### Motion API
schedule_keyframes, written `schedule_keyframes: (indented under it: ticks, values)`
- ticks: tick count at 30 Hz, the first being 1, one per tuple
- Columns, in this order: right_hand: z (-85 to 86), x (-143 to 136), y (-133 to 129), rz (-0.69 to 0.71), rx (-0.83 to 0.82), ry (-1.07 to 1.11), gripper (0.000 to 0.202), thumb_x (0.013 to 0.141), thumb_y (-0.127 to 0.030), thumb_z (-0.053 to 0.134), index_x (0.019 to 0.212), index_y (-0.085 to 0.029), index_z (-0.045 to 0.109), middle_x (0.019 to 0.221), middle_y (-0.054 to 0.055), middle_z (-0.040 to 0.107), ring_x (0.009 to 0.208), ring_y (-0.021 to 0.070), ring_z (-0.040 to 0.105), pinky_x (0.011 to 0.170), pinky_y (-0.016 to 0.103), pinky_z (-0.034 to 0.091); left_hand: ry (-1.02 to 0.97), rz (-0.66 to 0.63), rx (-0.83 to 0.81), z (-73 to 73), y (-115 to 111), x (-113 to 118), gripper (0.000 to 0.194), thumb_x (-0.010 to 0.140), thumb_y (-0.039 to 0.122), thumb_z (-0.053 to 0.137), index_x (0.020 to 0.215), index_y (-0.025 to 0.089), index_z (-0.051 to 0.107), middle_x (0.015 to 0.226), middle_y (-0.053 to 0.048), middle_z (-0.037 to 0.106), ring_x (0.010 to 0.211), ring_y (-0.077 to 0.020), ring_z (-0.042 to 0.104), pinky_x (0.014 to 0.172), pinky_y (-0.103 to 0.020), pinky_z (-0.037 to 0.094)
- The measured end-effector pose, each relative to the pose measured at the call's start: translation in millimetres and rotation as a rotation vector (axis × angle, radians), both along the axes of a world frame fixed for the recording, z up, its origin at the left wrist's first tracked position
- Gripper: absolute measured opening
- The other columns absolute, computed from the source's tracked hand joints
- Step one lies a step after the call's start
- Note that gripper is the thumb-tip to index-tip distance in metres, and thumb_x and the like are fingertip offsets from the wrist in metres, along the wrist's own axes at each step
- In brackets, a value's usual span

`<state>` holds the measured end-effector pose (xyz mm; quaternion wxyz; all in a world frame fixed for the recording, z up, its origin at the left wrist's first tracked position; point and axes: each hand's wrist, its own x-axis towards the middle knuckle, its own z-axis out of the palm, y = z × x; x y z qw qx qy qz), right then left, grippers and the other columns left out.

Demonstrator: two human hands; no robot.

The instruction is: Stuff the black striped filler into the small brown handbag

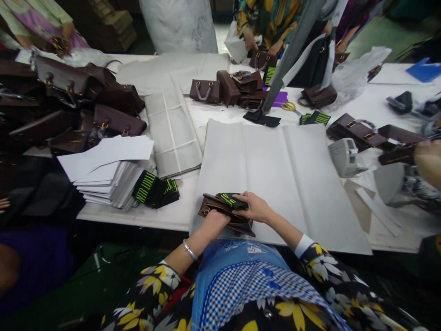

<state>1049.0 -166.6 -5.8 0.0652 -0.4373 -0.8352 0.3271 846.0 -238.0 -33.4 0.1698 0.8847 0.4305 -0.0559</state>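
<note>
A small dark brown handbag (243, 226) lies open at the table's front edge, its mouth facing up and gold-coloured trim along it. My left hand (216, 222) reaches into the opening; its fingers are hidden inside, so I cannot tell what they hold. At the back rim of the bag, my right hand (257, 207) is closed on a folded black strap (235, 200) with bright green lettering. More straps of this kind (151, 188) lie in a bundle to the left, against a stack of white paper sheets (103, 172).
Large grey sheets (268, 161) lie beneath the bag. Brown handbags (69, 82) are heaped at the left, with others (206, 91) at the back. A grey post (292, 55) rises beyond the sheets. A tape dispenser (344, 156) and a co-worker's hand (429, 161) are at the right.
</note>
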Motion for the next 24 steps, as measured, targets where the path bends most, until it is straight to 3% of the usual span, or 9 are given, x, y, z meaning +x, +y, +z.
schedule_keyframes:
  ticks: [2,5,10,13,16,20,22,24]
  values:
    - [-2.3,-1.2,4.5,-0.009,0.012,-0.028,0.054,0.077,-0.051,0.07,0.125,-0.028,0.062,0.098,0.006,0.062,0.094,0.0232,0.059,0.082,0.034,0.049,-0.023,0.017,0.001,4.8,1.1,0.6,0.015,0.089,0.013,0.051,0.092,0.015,0.066,0.091,-0.009,0.07,0.09,-0.0237,0.064,0.082,-0.037,0.05]
    - [-9.3,-1.1,0.7,-0.066,0.037,0.035,0.04,0.083,-0.031,0.065,0.123,-0.028,0.063,0.106,0.006,0.063,0.1,0.0217,0.059,0.09,0.035,0.048,-0.1,0.065,0.014,17.6,-0.3,2.1,0.017,0.089,0.011,0.049,0.097,0.017,0.063,0.094,-0.007,0.069,0.094,-0.0235,0.062,0.082,-0.037,0.048]
    - [-19.7,2.0,-30.7,-0.147,0.063,0.142,0.056,0.082,-0.009,0.052,0.134,-0.028,0.053,0.131,0.005,0.056,0.121,0.0211,0.051,0.105,0.04,0.043,-0.27,0.037,-0.108,32.5,-16.8,-2.9,0.02,0.088,0.027,0.057,0.107,0.02,0.062,0.105,-0.006,0.068,0.102,-0.024,0.061,0.089,-0.037,0.046]
    - [-20.7,4.4,-48.9,-0.122,0.111,0.175,0.062,0.08,-0.006,0.05,0.137,-0.03,0.049,0.135,0.004,0.054,0.124,0.0206,0.048,0.108,0.041,0.041,-0.317,0.182,-0.207,34.0,-27.1,-7.7,0.029,0.098,0.031,0.038,0.11,0.019,0.062,0.108,-0.007,0.069,0.102,-0.0219,0.063,0.09,-0.035,0.048]
    - [-18.9,4.4,-61.6,-0.1,0.152,0.2,0.064,0.08,-0.006,0.05,0.139,-0.031,0.046,0.136,0.004,0.052,0.126,0.022,0.046,0.108,0.043,0.042,-0.154,0.333,-0.282,32.5,-27.3,-4.2,0.036,0.096,0.019,0.031,0.113,0.012,0.062,0.111,-0.015,0.068,0.1,-0.0252,0.065,0.089,-0.038,0.049]
    - [-17.6,1.6,-71.0,-0.088,0.171,0.202,0.067,0.081,-0.006,0.052,0.142,-0.032,0.043,0.138,0.006,0.05,0.128,0.0249,0.044,0.108,0.048,0.042,0.078,0.277,-0.293,22.7,-13.9,9.7,0.038,0.084,0.007,0.046,0.119,0.005,0.062,0.127,-0.025,0.058,0.121,-0.0359,0.053,0.104,-0.051,0.036]
    - [-18.5,0.5,-72.7,-0.095,0.182,0.21,0.068,0.081,-0.006,0.053,0.142,-0.032,0.041,0.138,0.006,0.049,0.128,0.0253,0.044,0.108,0.049,0.041,0.102,0.262,-0.315,13.6,-6.1,14.3,0.045,0.079,0.005,0.052,0.124,0.006,0.059,0.134,-0.025,0.053,0.129,-0.0375,0.045,0.11,-0.053,0.029]
    - [-20.2,0.0,-73.1,-0.11,0.19,0.221,0.068,0.08,-0.005,0.053,0.142,-0.032,0.041,0.138,0.006,0.05,0.128,0.0252,0.043,0.109,0.048,0.04,0.12,0.28,-0.365,3.3,-0.2,15.9,0.049,0.077,0.001,0.054,0.125,0.008,0.06,0.134,-0.023,0.054,0.128,-0.0364,0.046,0.11,-0.052,0.03]
